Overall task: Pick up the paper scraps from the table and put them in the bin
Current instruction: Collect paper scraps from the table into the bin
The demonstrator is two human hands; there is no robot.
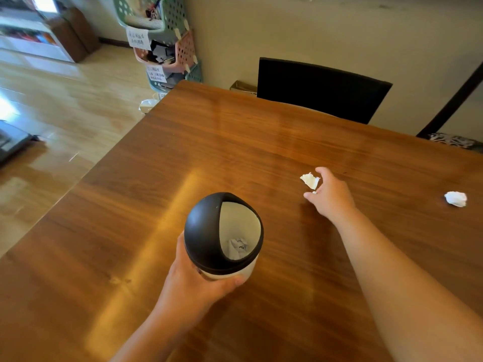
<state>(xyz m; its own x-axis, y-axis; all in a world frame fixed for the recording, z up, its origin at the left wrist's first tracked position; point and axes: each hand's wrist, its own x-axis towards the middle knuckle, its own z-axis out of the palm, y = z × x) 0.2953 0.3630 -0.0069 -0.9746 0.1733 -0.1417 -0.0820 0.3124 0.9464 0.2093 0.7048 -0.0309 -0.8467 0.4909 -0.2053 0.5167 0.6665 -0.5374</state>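
Note:
A small white bin [224, 236] with a black domed lid stands near the front middle of the wooden table [183, 142]; its opening faces up and crumpled paper lies inside. My left hand [190, 280] is wrapped around the bin's lower body. My right hand [328, 194] reaches forward over the table, its fingertips touching a white paper scrap [310, 180] that rests on the wood; the fingers are spread around it, not closed. A second crumpled paper scrap [456, 198] lies far to the right.
A black chair back [321, 90] stands behind the table's far edge. Stacked plastic baskets [167, 45] stand by the wall at the table's far left corner. The table's left edge drops to a wooden floor.

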